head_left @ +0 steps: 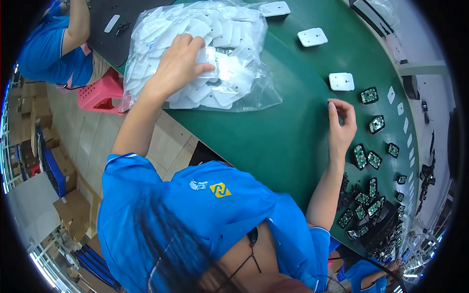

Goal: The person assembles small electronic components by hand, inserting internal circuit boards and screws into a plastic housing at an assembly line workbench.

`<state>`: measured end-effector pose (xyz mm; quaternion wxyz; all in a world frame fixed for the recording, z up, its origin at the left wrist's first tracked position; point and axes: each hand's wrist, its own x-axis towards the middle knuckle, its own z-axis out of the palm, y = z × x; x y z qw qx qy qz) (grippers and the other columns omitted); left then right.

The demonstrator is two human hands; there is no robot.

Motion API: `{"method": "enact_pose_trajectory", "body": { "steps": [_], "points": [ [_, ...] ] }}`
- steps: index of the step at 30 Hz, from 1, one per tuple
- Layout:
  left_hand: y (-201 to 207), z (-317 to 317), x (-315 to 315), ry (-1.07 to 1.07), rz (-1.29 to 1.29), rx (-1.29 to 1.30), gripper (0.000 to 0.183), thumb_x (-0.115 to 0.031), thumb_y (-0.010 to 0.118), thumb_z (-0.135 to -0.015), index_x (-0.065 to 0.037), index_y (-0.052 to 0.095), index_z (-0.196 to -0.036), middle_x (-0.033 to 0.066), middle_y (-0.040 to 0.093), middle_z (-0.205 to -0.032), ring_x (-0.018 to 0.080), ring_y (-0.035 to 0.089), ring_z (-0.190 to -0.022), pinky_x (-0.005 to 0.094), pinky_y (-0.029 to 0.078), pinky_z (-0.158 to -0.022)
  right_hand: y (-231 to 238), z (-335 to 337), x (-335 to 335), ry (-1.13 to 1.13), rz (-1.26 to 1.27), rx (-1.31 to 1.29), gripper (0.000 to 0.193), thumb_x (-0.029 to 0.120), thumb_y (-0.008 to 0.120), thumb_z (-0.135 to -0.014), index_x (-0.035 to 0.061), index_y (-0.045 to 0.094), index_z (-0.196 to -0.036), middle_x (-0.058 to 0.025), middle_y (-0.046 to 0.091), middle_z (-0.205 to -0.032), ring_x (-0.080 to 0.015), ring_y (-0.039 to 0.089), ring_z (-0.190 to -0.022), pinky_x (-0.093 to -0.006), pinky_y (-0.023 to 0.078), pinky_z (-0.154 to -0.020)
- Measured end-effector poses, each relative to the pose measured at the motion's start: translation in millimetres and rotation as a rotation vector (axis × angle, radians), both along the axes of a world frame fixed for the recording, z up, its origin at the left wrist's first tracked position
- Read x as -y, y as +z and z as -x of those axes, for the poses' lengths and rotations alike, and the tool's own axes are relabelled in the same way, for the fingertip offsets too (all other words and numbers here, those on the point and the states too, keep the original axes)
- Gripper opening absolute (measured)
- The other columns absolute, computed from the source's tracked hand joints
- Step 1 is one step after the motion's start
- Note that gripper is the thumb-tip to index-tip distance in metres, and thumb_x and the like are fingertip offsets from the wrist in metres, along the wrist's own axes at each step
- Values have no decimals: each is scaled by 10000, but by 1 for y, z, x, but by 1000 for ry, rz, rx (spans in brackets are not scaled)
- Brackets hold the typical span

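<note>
A clear plastic bag [271, 93] full of white plastic covers [232, 80] lies on the green table. My left hand [181, 63] is over this heap, with one white cover [210, 57] between its thumb and fingers. To the right, above the table, my right hand [342, 124] has its fingers curled and thumb and forefinger pinched together. A tiny dark bit shows at their tips, too small to name. Just beyond that hand lies a white cover with small holes [341, 82]; farther off lie another white cover [312, 37] and one on a dark part [274, 9].
Several green circuit boards in black housings [376, 124] run along the table's right side, beside small black parts [344, 190]. White strips [405, 125] line the far right edge. At upper left a co-worker in blue [44, 53] sits near a pink stool [100, 93] and a black mat [110, 41].
</note>
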<state>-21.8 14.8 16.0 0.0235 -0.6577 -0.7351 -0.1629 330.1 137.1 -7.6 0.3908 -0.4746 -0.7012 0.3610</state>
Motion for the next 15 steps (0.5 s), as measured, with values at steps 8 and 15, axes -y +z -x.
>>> {"method": "enact_pose_trajectory", "body": {
  "steps": [8,15],
  "points": [
    [24,-32,13,194,-20,644,370,-233,719,-827,5,561,-1062,139,659,-866,238,635,-715,323,498,-655,0,8,-4,31,137,-146,87,64,667,-875,20,599,-908,-5,593,-836,-66,541,-756,-203,434,-693],
    [32,-101,5,-55,85,1444,179,-131,587,-936,-8,540,-1058,50,639,-837,80,597,-639,213,483,-553,35,17,41,184,249,-411,96,-58,604,-881,-23,559,-958,-117,625,-971,-165,628,-908,-253,495,-818]
  ]
}}
